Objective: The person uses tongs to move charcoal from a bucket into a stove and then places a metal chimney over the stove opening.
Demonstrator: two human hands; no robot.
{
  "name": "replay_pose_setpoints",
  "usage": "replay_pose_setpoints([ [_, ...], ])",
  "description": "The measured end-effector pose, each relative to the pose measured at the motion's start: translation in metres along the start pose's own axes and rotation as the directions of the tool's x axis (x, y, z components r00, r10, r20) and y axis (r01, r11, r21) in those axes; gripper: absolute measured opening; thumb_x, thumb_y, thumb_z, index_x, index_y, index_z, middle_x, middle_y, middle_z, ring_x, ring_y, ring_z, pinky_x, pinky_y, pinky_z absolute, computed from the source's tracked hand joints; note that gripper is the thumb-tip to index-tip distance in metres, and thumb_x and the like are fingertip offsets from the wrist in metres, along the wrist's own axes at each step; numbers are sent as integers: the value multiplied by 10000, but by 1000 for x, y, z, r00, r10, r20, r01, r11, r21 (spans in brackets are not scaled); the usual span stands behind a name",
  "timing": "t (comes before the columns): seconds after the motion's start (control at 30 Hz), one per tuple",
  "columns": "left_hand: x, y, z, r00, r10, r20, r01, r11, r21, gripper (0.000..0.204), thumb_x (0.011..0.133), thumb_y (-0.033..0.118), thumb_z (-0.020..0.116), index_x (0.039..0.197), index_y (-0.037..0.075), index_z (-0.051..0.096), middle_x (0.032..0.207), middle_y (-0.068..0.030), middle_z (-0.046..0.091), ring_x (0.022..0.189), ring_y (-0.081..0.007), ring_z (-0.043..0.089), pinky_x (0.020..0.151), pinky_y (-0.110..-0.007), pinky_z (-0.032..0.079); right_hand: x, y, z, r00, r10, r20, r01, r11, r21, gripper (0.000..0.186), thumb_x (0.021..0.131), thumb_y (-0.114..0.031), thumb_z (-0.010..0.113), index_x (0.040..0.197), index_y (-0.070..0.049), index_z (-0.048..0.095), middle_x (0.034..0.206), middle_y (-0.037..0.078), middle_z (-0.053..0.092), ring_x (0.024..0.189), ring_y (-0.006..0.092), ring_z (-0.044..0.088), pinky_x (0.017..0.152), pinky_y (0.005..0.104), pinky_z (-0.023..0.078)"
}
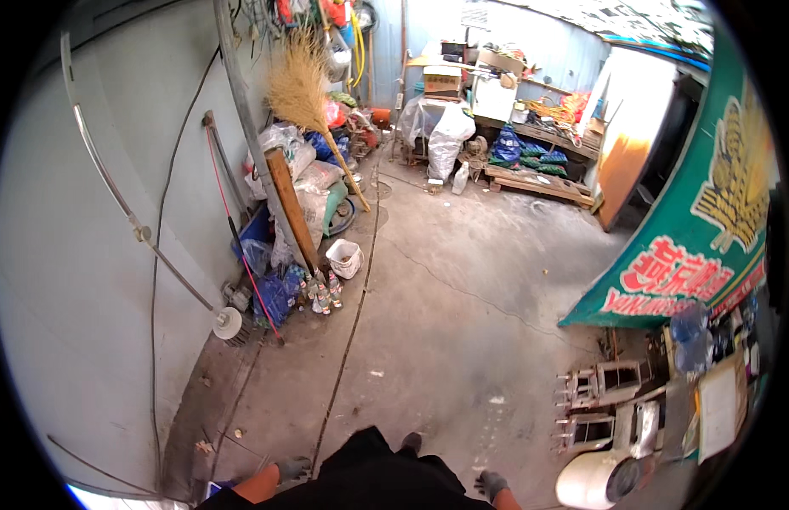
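Both hands hang low over the concrete floor (445, 289), gloved in grey. The left hand (292, 468) and right hand (491, 484) each hold nothing, fingers loosely curled. A white cylindrical machine part (594, 480) lies nearest, just beside the right hand.

Only one view here, from my head: it looks steeply down and forward over the concrete floor (445, 323), standing height, wide fisheye bending the edges.

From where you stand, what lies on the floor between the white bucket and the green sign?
In the head view, only bare concrete floor with a thin crack lies between the white bucket and the green sign.
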State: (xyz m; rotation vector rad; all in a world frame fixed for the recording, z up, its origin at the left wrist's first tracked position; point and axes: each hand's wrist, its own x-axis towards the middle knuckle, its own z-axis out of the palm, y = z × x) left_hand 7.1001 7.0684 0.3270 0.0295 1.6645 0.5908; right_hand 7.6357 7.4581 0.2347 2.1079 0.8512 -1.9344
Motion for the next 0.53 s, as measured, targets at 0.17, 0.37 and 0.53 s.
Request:
replay_pose_setpoints([
  [0.17,32,153,25,963,-22,-270,-71,942,-328,379,943,321,578,1248,101,630,1069,-74,656,927,-196,638,787,-371,510,-8,-260,-36,953,-299,-36,301,950,76,324,976,-319,574,1186,-75,533,1092,119,689,884,328,687,671,463,506],
  [0.37,141,245,18,990,-60,-128,42,990,-136,373,922,344,593,1189,88,645,1052,-71,663,900,-220,655,722,-401,516,13,-451,-24,906,-420,-46,423,900,106,363,959,-315,580,1264,-128,518,1167,115,683,941,316,680,732,448,505],
  [0.53,228,387,-6,945,-258,-199,188,931,-314,344,932,335,565,1146,78,647,1009,-72,660,870,-199,643,693,-389,516,56,-497,-17,970,-230,-80,226,973,-55,310,945,-311,555,1202,-138,558,1135,123,681,881,311,689,682,504,508],
])
